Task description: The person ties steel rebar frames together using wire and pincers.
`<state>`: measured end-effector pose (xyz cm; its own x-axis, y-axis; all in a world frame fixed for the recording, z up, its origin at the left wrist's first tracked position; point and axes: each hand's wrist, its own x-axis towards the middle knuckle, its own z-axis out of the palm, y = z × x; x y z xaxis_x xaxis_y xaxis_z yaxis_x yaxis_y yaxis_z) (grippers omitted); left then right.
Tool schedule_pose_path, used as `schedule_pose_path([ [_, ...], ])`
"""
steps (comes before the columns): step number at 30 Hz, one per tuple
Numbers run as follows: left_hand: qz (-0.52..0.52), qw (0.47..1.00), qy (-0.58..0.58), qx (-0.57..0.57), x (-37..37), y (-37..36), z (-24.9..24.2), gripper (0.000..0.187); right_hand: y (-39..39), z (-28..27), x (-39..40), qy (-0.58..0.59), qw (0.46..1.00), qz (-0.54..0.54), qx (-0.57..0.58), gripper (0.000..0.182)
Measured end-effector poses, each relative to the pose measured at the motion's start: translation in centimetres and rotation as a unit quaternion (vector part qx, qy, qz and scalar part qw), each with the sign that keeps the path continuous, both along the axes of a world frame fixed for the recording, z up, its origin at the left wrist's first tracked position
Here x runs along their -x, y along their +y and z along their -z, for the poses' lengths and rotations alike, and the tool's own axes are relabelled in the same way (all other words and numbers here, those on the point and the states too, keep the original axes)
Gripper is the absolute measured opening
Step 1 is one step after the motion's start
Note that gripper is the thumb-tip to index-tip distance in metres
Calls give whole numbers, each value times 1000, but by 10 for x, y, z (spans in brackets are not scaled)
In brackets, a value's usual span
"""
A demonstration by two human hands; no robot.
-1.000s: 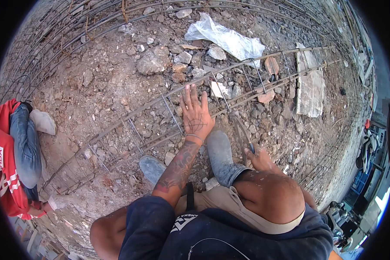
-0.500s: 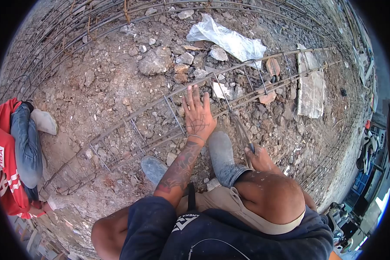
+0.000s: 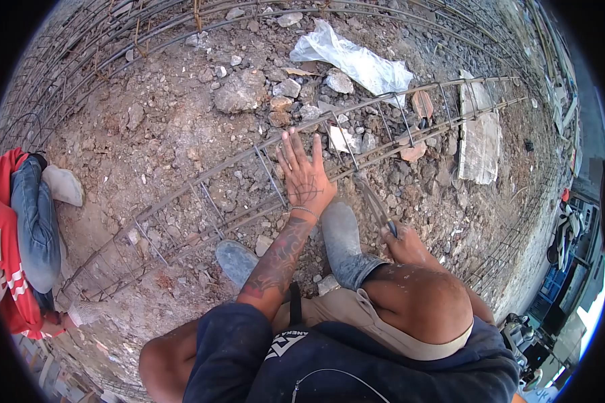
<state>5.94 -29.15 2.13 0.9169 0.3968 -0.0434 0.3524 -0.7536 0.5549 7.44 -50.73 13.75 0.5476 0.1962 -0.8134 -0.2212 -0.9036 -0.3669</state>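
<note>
1 pr pincers (image 3: pixel 376 203) in closed R grip (image 3: pixel 403 244); L hand (image 3: pixel 306 177) splayed on rebar (image 3: pixel 269 141).

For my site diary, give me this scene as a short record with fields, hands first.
Left hand: laid across the rebar frame, fingers spread
Right hand: grip closed round the handle of a pincer-like tool
Tool head: at the frame's near bars; contact unclear
Beyond the frame: crumpled plastic sheet
Under the frame's right end: pale board
Left edge: another person's red sleeve
Ground: rubble-strewn soil
</note>
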Motion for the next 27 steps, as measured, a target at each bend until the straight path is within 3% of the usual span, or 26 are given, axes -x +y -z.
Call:
schedule_pose_path([
  [5,0,999,33,14,-1,2,-2,82,-25,22,-3,-39,998,-48,8,37],
  [8,1,998,37,-48,1,1,5,96,-26,22,-16,-80,982,-143,94,48],
  [10,2,999,33,-43,0,1,6,94,-12,7,-43,-8,967,-170,190,57],
  [11,6,999,33,-40,1,0,6,94,-14,4,-55,-6,967,-166,192,57],
  [13,7,999,34,-24,0,3,4,92,-15,-3,-85,51,953,-266,133,62],
  [15,8,998,42,-37,0,4,3,87,-13,-11,-98,121,963,-207,126,58],
  [18,4,999,23,-36,-3,4,4,85,-35,8,-93,347,937,11,-26,48],
  [19,-1,999,27,-44,-4,2,3,84,-42,17,-84,352,935,6,-30,48],
  [21,0,997,42,-58,-5,-2,3,83,-53,39,-57,478,833,198,-194,45],
  [25,0,990,53,-129,-11,-8,4,80,-70,92,-12,492,771,246,-321,40],
  [27,-16,994,50,-95,-12,-12,1,78,-72,106,-5,515,746,240,-348,38],
])
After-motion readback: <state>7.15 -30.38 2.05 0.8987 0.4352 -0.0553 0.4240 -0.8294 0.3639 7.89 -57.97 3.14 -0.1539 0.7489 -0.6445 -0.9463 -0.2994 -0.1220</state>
